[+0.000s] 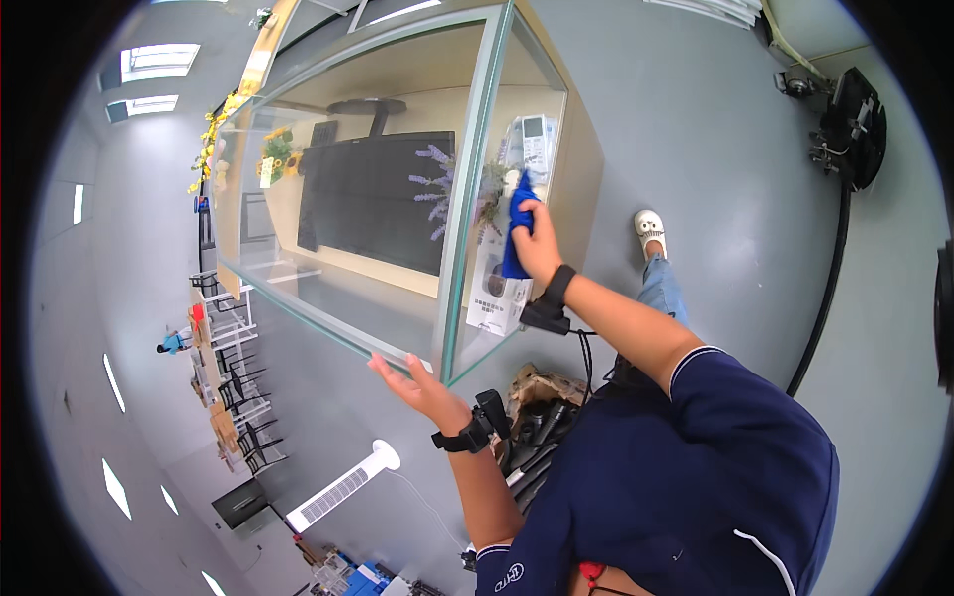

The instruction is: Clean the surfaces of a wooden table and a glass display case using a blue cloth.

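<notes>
A large glass display case [467,189] with clear panels and a cream back fills the upper middle. My right hand [538,243] is closed round a bunched blue cloth [517,233] at the case's right side pane. Behind or beside the cloth are a white remote control [535,141], purple artificial flowers [437,179] and a white printed box [497,293]. My left hand [422,390] has its fingers stretched out at the case's lower glass edge and holds nothing. Whether its fingertips touch the glass, I cannot tell.
Within the case stands a black monitor [383,199], with sunflowers [281,154] to its left. A bag of dark gear [542,417] lies by my body. A white tower fan [343,487] with a trailing cord, chairs [243,387] and tables are at left; black equipment [852,129] is at right.
</notes>
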`<state>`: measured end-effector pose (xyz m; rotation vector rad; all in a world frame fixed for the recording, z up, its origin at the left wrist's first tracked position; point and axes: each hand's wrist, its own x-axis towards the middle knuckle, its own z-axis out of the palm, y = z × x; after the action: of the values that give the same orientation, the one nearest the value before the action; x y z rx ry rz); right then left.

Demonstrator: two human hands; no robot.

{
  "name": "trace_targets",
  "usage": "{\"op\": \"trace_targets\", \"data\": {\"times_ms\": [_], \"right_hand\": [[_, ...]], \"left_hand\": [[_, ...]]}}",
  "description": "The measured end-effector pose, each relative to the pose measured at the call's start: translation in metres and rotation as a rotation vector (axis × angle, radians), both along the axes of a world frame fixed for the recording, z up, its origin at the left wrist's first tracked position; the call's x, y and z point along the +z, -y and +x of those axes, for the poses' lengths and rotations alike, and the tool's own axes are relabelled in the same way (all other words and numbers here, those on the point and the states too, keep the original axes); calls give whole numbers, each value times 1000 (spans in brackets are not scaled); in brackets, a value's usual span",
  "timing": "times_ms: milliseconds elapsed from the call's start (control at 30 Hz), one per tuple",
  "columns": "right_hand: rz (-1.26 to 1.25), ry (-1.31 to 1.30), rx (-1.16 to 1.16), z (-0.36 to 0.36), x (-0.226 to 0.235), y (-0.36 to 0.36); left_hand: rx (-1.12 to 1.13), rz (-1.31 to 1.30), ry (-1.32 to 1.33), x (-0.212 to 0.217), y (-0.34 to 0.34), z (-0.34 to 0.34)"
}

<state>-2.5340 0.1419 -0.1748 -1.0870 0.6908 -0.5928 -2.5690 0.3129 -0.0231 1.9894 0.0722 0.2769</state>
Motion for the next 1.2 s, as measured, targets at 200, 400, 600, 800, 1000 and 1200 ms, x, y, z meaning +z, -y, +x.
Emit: {"op": "trace_targets", "data": {"times_ms": [200, 400, 600, 800, 1000, 1200], "right_hand": [[-146, -321, -80, -3, -126, -18], [252, -109, 25, -8, -25, -32], [34, 281, 171, -44, 113, -47], [101, 257, 131, -44, 46, -66], [434, -275, 178, -34, -91, -70], [324, -257, 140, -38, -103, -70]], "left_hand": [[-109, 212, 40, -20, -14, -23], [-228, 464, 190, -23, -25, -24], [-233, 465, 210, -25, -23, -23], [-235, 473, 241, -25, -25, -24], [-256, 510, 281, -27, -28, -21], [-328, 469, 239, -24, -27, -20]]}}
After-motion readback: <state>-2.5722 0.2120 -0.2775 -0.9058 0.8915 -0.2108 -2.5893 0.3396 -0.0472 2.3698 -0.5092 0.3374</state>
